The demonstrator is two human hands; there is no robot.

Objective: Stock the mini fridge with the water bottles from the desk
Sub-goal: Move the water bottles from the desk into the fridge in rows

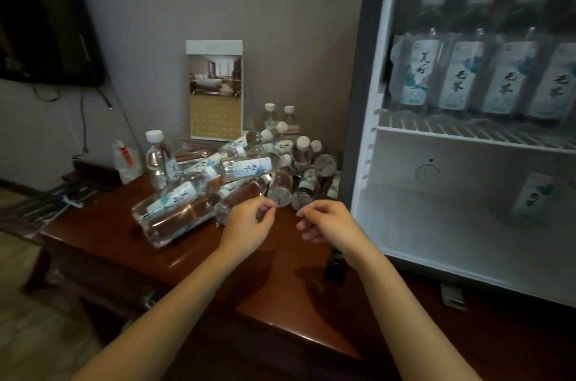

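Clear plastic water bottles (246, 167) with white caps lie heaped on the red-brown wooden worktop (131, 243), just beyond your fingers; roughly a dozen, too tangled to count surely. The nearest bottle (241, 193) points its base at your left hand (246, 224), with its long axis running away to the right. Your left hand and right hand (330, 221) are loosely curled and empty. The open white mini fridge (371, 100) shows four bottles on its wire shelf and one below.
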